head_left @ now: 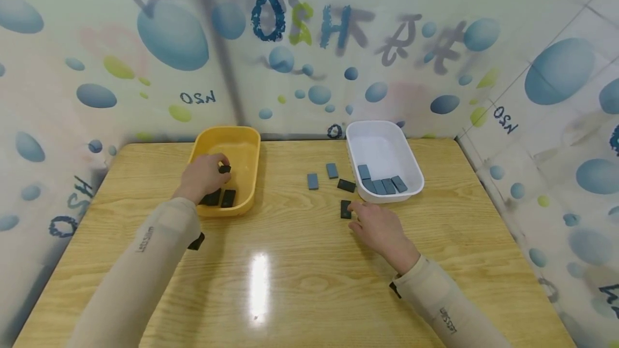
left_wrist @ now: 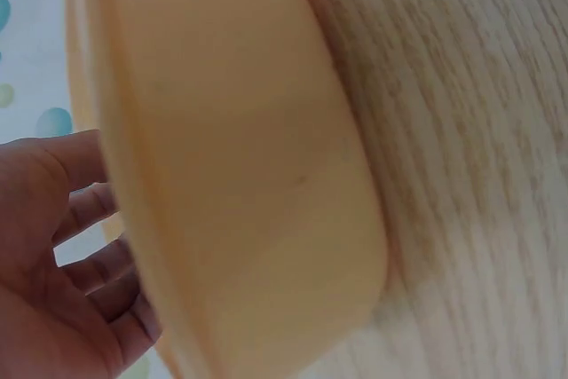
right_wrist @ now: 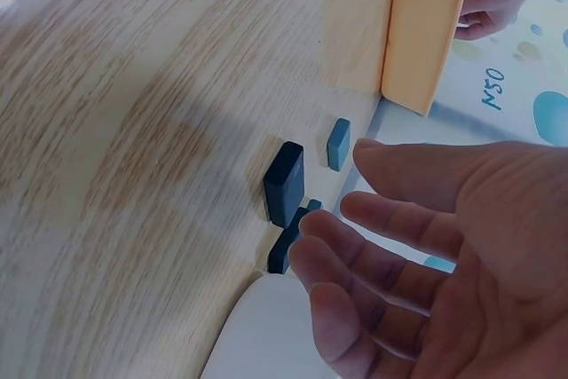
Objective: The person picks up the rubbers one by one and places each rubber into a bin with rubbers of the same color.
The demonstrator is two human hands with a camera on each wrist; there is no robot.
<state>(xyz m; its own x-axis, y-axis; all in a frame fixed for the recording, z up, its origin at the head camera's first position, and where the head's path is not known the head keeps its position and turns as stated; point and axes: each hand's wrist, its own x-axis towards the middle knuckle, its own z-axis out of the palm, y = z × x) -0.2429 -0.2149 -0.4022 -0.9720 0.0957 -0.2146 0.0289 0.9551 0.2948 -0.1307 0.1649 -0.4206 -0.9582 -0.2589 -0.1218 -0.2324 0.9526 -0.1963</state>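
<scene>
In the head view my left hand (head_left: 203, 176) is inside the yellow tray (head_left: 249, 187), pinching a small black block (head_left: 224, 169) between thumb and fingers. Below it, more black blocks (head_left: 228, 198) lie on the tray floor. The left wrist view has the tray wall (left_wrist: 240, 166) hiding my fingertips. My right hand (head_left: 381, 230), fingers loosely bent, hovers beside a black block (head_left: 345, 209) on the table. In the right wrist view a gap shows between my fingers and that block (right_wrist: 285, 185). Another black block (head_left: 346, 185) lies against the white tray (head_left: 415, 181).
Several blue-grey blocks (head_left: 380, 187) lie in the white tray. Two more, one blue-grey block (head_left: 312, 181) and another blue-grey block (head_left: 331, 171), rest on the table between the trays. Dark objects (head_left: 196, 241) show partly beside both sleeves. A patterned wall backdrop (head_left: 300, 79) stands behind the table.
</scene>
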